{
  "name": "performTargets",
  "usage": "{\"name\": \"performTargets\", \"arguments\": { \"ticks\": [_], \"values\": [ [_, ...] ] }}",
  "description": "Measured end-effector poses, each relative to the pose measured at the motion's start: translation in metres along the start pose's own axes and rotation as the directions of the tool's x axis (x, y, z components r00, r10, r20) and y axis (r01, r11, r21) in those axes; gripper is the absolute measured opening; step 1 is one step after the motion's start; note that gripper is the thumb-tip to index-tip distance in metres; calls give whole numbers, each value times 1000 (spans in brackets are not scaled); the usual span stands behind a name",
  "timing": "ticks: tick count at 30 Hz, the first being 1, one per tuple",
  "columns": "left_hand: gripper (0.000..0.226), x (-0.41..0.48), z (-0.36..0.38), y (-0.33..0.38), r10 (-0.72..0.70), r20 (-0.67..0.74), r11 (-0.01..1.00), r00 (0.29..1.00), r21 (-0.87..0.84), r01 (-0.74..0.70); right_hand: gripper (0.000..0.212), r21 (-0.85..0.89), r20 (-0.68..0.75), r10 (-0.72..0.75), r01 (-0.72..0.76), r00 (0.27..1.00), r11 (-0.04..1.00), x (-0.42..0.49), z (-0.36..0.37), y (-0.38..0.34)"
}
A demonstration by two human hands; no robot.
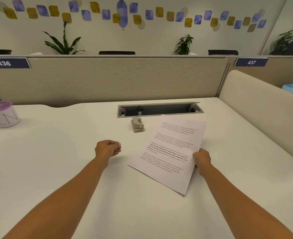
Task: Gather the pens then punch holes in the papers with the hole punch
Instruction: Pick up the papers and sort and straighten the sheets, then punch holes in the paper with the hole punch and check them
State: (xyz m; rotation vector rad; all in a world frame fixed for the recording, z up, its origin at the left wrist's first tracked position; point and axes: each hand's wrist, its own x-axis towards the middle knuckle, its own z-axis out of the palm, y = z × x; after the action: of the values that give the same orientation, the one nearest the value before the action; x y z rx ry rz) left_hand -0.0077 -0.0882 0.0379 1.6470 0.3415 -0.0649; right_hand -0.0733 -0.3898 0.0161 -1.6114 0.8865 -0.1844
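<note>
Papers (pixel 168 152) lie skewed on the counter (pixel 64 152), pinched at their right edge by the right hand (pixel 201 160), thumb on top. The left hand (pixel 107 150) rests to their left, fingers curled in, with nothing visible in it. Beyond the sheets' far left corner, near the cable tray (pixel 159 109), the hole punch (pixel 137 124) stands apart from both hands. No pens show, so punching looks like the step in hand. Done well, it means squaring the edges, bringing the punch close with the left hand, seating one edge fully in its slot and pressing straight down.
</note>
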Motion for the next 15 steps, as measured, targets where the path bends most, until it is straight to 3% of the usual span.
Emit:
{"name": "performTargets", "arguments": {
  "ticks": [5,15],
  "values": [
    [18,39,35,25,23,21,987,1000,158,-26,17,-62,8,-45,45,999,997,16,9,-6],
    [35,100,102,49,-119,-112,981,987,138,134,17,-161,21,-115,117,993,980,35,16,-2]
  ]
}}
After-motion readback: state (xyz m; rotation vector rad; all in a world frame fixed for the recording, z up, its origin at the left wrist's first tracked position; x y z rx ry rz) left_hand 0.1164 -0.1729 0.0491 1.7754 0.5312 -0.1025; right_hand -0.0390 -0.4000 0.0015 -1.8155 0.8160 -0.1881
